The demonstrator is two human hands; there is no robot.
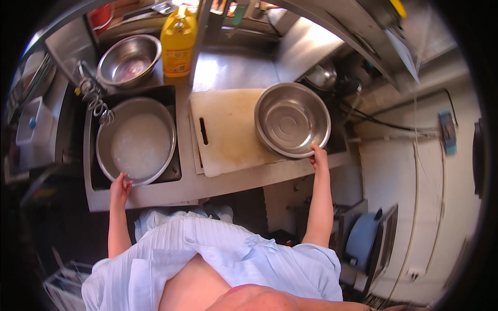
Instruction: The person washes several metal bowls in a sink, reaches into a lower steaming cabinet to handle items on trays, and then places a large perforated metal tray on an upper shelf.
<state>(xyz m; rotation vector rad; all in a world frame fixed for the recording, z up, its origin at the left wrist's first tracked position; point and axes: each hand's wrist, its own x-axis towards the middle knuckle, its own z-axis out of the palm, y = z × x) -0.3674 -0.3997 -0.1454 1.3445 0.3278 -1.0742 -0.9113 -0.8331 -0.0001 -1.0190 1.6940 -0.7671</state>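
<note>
A large steel basin (pixel 105 163) of cloudy whitish liquid stands in the sink at the left. My left hand (pixel 122 186) is at its near rim, fingers curled; whether they grip the rim I cannot tell. With thumb and fingers, my right hand (pixel 318 156) grips the near right rim of an empty steel bowl (pixel 292 118). That bowl is over the right part of a white plastic cutting board (pixel 233 132), which has a dark handle slot at its left end.
Behind the sink stand another steel bowl (pixel 129 60) and a yellow plastic jug (pixel 179 42). A coiled spring faucet (pixel 95 97) hangs over the basin's left edge. At far left is a clear plastic container (pixel 35 136). Cables run along the right wall.
</note>
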